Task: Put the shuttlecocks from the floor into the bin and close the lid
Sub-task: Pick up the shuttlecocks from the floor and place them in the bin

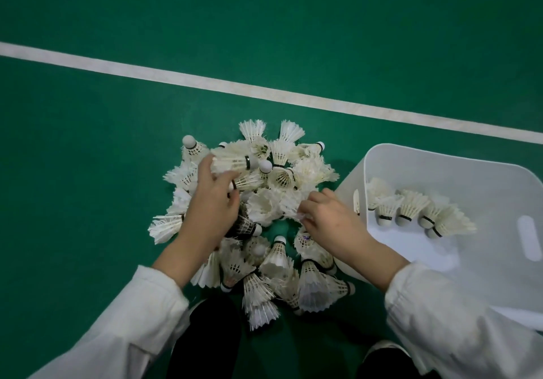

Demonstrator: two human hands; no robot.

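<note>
Both arms reach forward and down from white sleeves over a pile of shuttlecocks (282, 178) heaped on the green floor (117, 114). The left hand (211, 202) is stretched to the far left part of the heap, back of the hand up and wrist bent slightly inward. Its fingers (205, 165) are curled over the feather skirt of the top shuttlecock (232, 161), and the thumb closes in from below, so the hand grips it. That shuttlecock lies sideways with its cork pointing right.

The right hand (330, 217) sits lower and nearer the middle, knuckles up. Its fingers are bent tight and the fingertips pinch the frayed feather edge of the middle shuttlecock (273, 206), which is still in the heap.

Just right of the pile, and beside the right forearm, stands the white bin (499, 190), its open mouth tipped toward the camera. A handful of binned shuttlecocks (411, 208) lie in a row on its bottom, corks mostly toward the viewer. A white line (264, 90) crosses the floor beyond the heap. The person's dark trouser legs (205, 337) show at the bottom edge.
</note>
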